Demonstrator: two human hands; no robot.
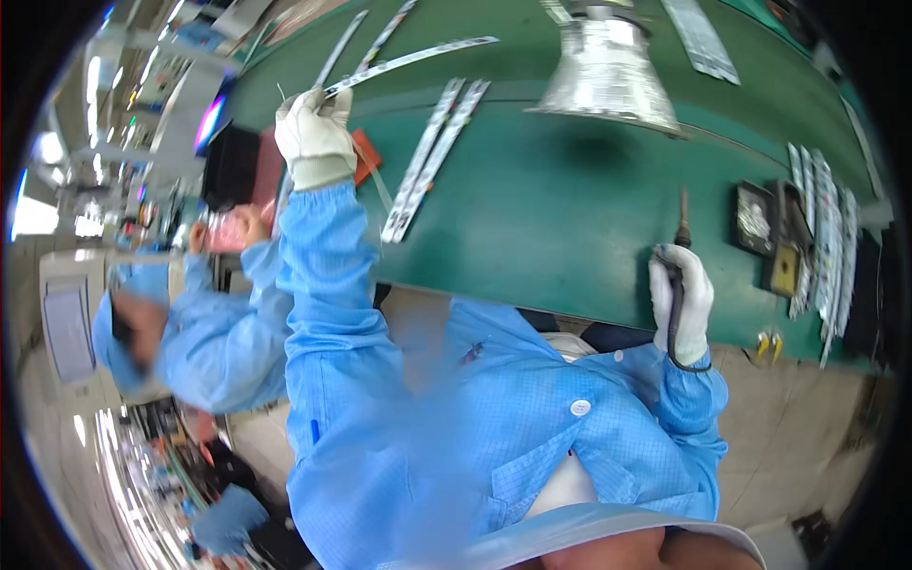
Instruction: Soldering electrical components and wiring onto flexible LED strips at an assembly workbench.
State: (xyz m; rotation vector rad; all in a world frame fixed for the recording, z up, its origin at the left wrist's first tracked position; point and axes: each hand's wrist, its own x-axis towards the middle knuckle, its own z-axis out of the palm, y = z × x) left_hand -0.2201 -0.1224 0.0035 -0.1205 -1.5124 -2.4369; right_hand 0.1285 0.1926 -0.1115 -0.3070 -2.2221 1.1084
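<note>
My left hand (315,133), in a white glove, reaches to the far left of the green bench. Its fingers are closed at the near end of a narrow white circuit-board strip (413,64), which points away to the right. Two more strips (359,43) lie just beyond that hand. Beside its wrist is an orange-red piece (365,158). In my right hand (686,302), also gloved, a soldering iron (683,223) is gripped, its tip pointing away from me above the bench and its dark cord running down past my wrist. A pair of similar strips (432,161) lies between my hands.
A foil-covered hood (613,71) hangs over the far middle. At right stand a black tray (753,218), an iron stand with a yellow sponge (784,270), and several stacked strips (828,237). Yellow-handled cutters (768,344) are at the front edge. A co-worker (214,328) sits at left.
</note>
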